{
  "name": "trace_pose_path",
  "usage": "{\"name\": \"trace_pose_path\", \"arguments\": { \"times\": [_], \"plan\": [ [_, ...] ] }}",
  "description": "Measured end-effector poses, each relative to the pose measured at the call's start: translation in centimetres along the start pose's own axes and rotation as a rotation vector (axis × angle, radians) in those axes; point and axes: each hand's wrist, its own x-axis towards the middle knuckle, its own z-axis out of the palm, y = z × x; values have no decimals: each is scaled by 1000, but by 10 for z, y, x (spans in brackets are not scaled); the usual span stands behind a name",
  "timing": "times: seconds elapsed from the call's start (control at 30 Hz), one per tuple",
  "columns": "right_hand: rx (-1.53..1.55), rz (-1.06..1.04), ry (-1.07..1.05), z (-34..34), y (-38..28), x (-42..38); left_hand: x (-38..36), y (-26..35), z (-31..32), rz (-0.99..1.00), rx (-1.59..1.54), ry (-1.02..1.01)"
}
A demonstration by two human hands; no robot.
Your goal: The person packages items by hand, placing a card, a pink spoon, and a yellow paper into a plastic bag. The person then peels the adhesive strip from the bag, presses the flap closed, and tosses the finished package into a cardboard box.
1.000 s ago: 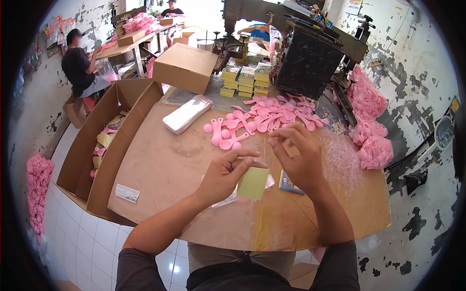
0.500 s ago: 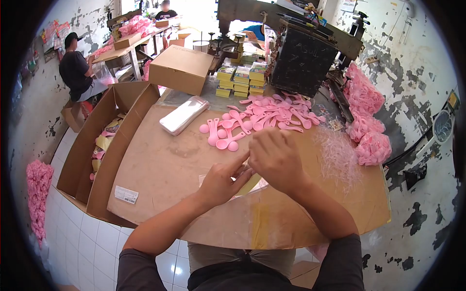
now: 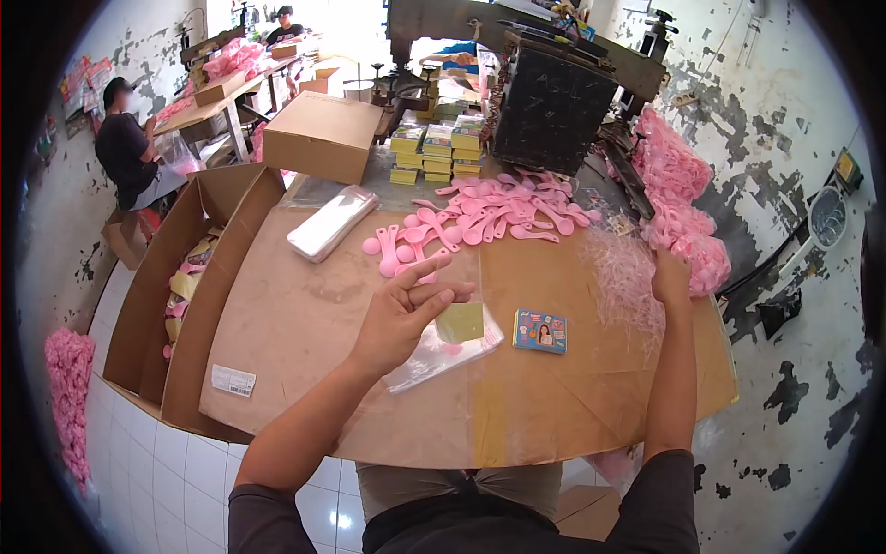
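My left hand (image 3: pixel 397 319) is pinched on a small yellow-green card (image 3: pixel 461 322), above a stack of clear plastic bags (image 3: pixel 429 363). Off to the right, my right hand (image 3: pixel 672 273) reaches the pink plastic bundles (image 3: pixel 699 260) at the table's right edge; its fingertips are hidden against them. A small stack of blue printed cards (image 3: pixel 541 331) lies between my hands. Beyond them spreads a heap of pink spoons (image 3: pixel 512 208). Another pack of clear bags (image 3: pixel 332 223) rests to the left of the spoons.
An open carton (image 3: pixel 175 369) with scraps borders the cardboard-covered table (image 3: pixel 277 314) on the left. Behind are a closed box (image 3: pixel 325 138), card stacks (image 3: pixel 437 141) and a black machine (image 3: pixel 554 106). A seated person (image 3: pixel 125 143) is at the far left, another person (image 3: pixel 284 30) at the back.
My right hand has moved from beside my left hand out to the pink bundles. The blue card stack and the bags beneath my hands now show. The view has shifted slightly.
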Motion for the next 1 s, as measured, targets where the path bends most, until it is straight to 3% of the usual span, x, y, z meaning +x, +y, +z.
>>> {"name": "trace_pose_path", "arguments": {
  "times": [0.03,0.13,0.2,0.27,0.33,0.4,0.5,0.6,1.0],
  "plan": [
    [-358,-31,72,-2,0,-6,0,1,0,-13,7,7],
    [-274,-133,140,-26,-56,-15,-1,-2,0,7,28,27],
    [131,-306,153,-17,-101,-16,-1,-6,3,49,60,29],
    [591,-207,-215,-23,-178,-34,-2,-10,4,103,111,34],
    [864,-212,-600,-24,-231,-55,-1,-10,4,56,89,38],
    [960,-418,-568,-11,-266,-76,-2,-12,3,34,86,38],
    [1207,-182,-819,6,-282,-80,-2,-15,1,30,84,30],
    [1416,-122,-858,21,-279,-74,-1,-11,1,-14,6,36],
    [1306,-25,-777,17,-263,-72,0,-22,-2,-78,151,35]
  ]
}}
